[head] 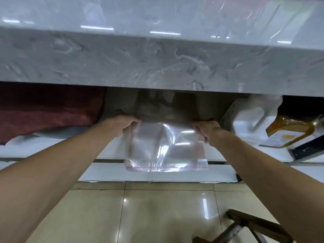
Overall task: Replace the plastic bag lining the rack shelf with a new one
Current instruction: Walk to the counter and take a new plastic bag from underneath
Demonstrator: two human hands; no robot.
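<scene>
Head view: fingers of left hand point(126, 124) and right hand point(206, 128) curl around the upper corners of one clear plastic bag point(165, 148), fingertips hidden. Its top edge vanishes beneath the grey rack shelf point(157, 67); contents there are blurred.

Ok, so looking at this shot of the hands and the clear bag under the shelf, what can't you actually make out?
Head view only:
- Fingertips of the left hand and right hand: curled behind the clear bag top edge.
- Where the bag's upper edge goes: lost in shadow under the marble-patterned shelf.
- Lower shelf's back: dark, hidden by the shelf above.
- White packet and yellow-framed item: motion-blurred, labels unreadable.
- Wooden stool: cut off by the bottom edge.
</scene>
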